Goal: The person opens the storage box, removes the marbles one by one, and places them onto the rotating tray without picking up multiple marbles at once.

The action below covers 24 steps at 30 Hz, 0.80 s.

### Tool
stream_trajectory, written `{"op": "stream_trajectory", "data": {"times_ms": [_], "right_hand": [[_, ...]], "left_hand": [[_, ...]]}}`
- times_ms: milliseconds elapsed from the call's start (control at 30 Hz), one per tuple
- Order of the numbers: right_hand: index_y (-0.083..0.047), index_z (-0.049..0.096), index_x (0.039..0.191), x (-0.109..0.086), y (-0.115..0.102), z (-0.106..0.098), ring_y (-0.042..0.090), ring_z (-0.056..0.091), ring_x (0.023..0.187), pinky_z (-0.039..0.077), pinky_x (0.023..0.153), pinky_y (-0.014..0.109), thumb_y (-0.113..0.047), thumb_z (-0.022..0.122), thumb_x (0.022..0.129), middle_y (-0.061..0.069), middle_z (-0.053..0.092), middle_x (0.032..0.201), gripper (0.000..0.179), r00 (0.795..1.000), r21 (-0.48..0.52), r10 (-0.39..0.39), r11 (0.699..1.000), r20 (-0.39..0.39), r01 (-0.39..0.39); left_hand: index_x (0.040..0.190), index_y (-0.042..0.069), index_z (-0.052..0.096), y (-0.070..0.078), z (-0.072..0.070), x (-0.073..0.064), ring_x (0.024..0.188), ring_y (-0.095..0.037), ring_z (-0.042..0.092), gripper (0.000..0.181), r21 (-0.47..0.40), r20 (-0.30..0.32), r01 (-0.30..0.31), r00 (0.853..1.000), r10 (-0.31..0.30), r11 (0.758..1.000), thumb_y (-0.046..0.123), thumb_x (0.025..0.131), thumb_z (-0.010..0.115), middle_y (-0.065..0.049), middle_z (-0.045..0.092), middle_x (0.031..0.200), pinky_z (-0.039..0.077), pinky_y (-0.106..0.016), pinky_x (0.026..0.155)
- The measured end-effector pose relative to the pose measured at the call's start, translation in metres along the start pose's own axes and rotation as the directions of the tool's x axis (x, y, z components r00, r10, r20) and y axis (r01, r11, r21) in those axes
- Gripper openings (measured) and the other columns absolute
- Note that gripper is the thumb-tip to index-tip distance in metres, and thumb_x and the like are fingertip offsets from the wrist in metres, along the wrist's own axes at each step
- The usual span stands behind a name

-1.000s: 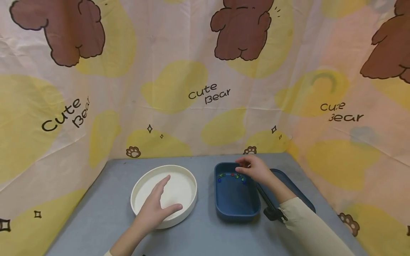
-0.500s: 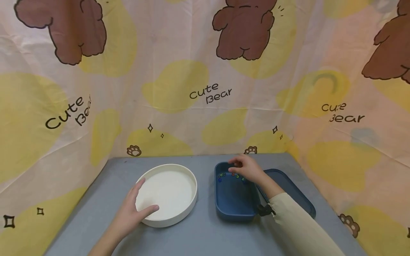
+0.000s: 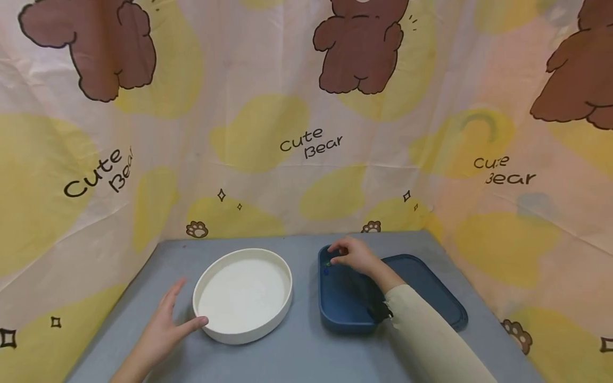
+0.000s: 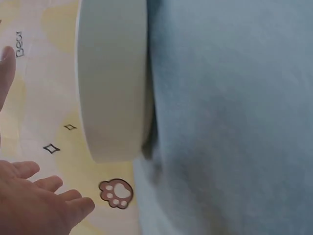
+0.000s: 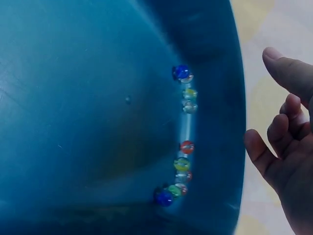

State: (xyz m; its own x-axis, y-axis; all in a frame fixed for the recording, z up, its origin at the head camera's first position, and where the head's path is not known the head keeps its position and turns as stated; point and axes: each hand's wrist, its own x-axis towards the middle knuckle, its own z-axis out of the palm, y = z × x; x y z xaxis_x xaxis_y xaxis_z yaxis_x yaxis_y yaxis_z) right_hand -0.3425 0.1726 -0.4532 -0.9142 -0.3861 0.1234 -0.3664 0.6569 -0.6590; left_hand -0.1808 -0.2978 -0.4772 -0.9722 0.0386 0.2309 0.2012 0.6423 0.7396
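Note:
My right hand hovers over the far end of a deep blue rectangular box. Its thumb and bent fingers stand apart with nothing between them. Several glass marbles, blue, red, yellow and green, lie in a row along the box's far wall in the right wrist view. From the head, my right hand hides most of them. On the left, my left hand is held with fingers extended and thumb spread, beside a round white shallow dish. The thumb tip overlaps the dish's rim in the head view; contact cannot be told.
A flat blue lid lies on the grey table, partly behind my right forearm. A cloth printed with bears encloses the table at the back and both sides.
My left hand has drawn back leftward from over the white dish to its side. My right hand has shifted left above the box's far end.

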Motion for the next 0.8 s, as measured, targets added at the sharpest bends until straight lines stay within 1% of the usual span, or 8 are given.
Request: {"op": "stream_trajectory", "data": {"times_ms": [133, 200, 333, 433, 500, 567, 700, 800], "right_hand": [[-0.013, 0.077, 0.115, 0.006, 0.006, 0.004, 0.017, 0.044, 0.076, 0.038, 0.065, 0.03, -0.016, 0.081, 0.09, 0.001, 0.052, 0.083, 0.025, 1.0, -0.004, 0.005, 1.0, 0.026, -0.005], [-0.011, 0.077, 0.115, 0.008, 0.008, 0.006, 0.017, 0.042, 0.071, 0.036, 0.062, 0.029, -0.014, 0.08, 0.09, 0.002, 0.05, 0.078, 0.025, 0.999, -0.002, 0.002, 1.0, 0.05, -0.002], [-0.012, 0.078, 0.113, 0.013, 0.01, 0.011, 0.017, 0.041, 0.067, 0.035, 0.059, 0.027, -0.012, 0.08, 0.09, 0.003, 0.05, 0.075, 0.023, 0.996, -0.005, 0.012, 1.0, 0.089, -0.012], [-0.014, 0.078, 0.111, 0.016, 0.012, 0.015, 0.016, 0.041, 0.069, 0.035, 0.06, 0.027, -0.015, 0.08, 0.09, 0.001, 0.053, 0.077, 0.021, 0.994, -0.027, 0.036, 0.999, 0.102, -0.034], [-0.015, 0.078, 0.11, 0.018, 0.015, 0.018, 0.016, 0.043, 0.07, 0.036, 0.06, 0.027, -0.016, 0.081, 0.089, 0.001, 0.056, 0.079, 0.021, 0.993, -0.043, 0.052, 0.998, 0.106, -0.047], [-0.015, 0.078, 0.108, 0.02, 0.017, 0.02, 0.016, 0.045, 0.073, 0.038, 0.061, 0.028, -0.017, 0.082, 0.088, -0.001, 0.06, 0.083, 0.021, 0.992, -0.06, 0.061, 0.997, 0.107, -0.055], [-0.016, 0.078, 0.106, 0.021, 0.021, 0.023, 0.016, 0.049, 0.077, 0.044, 0.065, 0.03, -0.018, 0.083, 0.087, -0.002, 0.065, 0.089, 0.019, 0.99, -0.075, 0.087, 0.994, 0.108, -0.079], [-0.019, 0.078, 0.103, 0.02, 0.024, 0.026, 0.014, 0.054, 0.079, 0.048, 0.068, 0.03, -0.019, 0.084, 0.086, -0.004, 0.069, 0.093, 0.018, 0.988, -0.101, 0.108, 0.99, 0.111, -0.097]], "left_hand": [[0.162, 0.0, 0.012, -0.01, 0.0, 0.002, 0.14, -0.064, 0.026, 0.118, 0.001, 0.044, 0.008, 0.999, -0.008, 1.0, 0.027, 0.079, 0.09, -0.034, 0.017, 0.163, 0.03, -0.079, 0.108], [0.162, -0.002, 0.01, -0.013, 0.001, 0.004, 0.141, -0.064, 0.025, 0.119, -0.003, 0.077, 0.03, 0.997, -0.03, 1.0, 0.027, 0.079, 0.09, -0.035, 0.015, 0.163, 0.029, -0.078, 0.11], [0.163, -0.001, 0.004, -0.015, 0.003, 0.008, 0.144, -0.063, 0.019, 0.125, 0.016, 0.162, 0.106, 0.981, -0.107, 0.994, 0.033, 0.079, 0.09, -0.036, 0.008, 0.164, 0.024, -0.079, 0.113], [0.163, -0.001, 0.001, -0.016, 0.004, 0.011, 0.148, -0.061, 0.01, 0.128, 0.019, 0.207, 0.143, 0.968, -0.144, 0.99, 0.035, 0.078, 0.09, -0.036, 0.004, 0.165, 0.017, -0.08, 0.115], [0.163, -0.001, 0.0, -0.017, 0.005, 0.012, 0.149, -0.06, 0.006, 0.13, 0.012, 0.218, 0.151, 0.964, -0.15, 0.988, 0.035, 0.077, 0.091, -0.036, 0.003, 0.165, 0.014, -0.08, 0.115], [0.163, -0.001, -0.002, -0.019, 0.006, 0.013, 0.149, -0.061, 0.006, 0.13, 0.002, 0.225, 0.152, 0.963, -0.149, 0.988, 0.034, 0.078, 0.091, -0.036, 0.001, 0.165, 0.014, -0.078, 0.116], [0.162, -0.002, -0.004, -0.024, 0.01, 0.012, 0.144, -0.066, 0.014, 0.129, 0.004, 0.232, 0.155, 0.961, -0.152, 0.988, 0.036, 0.08, 0.088, -0.037, 0.0, 0.165, 0.021, -0.074, 0.117], [0.161, -0.005, -0.003, -0.027, 0.014, 0.009, 0.141, -0.068, 0.02, 0.128, 0.012, 0.23, 0.142, 0.963, -0.141, 0.99, 0.036, 0.081, 0.088, -0.039, 0.001, 0.164, 0.026, -0.073, 0.116]]}}
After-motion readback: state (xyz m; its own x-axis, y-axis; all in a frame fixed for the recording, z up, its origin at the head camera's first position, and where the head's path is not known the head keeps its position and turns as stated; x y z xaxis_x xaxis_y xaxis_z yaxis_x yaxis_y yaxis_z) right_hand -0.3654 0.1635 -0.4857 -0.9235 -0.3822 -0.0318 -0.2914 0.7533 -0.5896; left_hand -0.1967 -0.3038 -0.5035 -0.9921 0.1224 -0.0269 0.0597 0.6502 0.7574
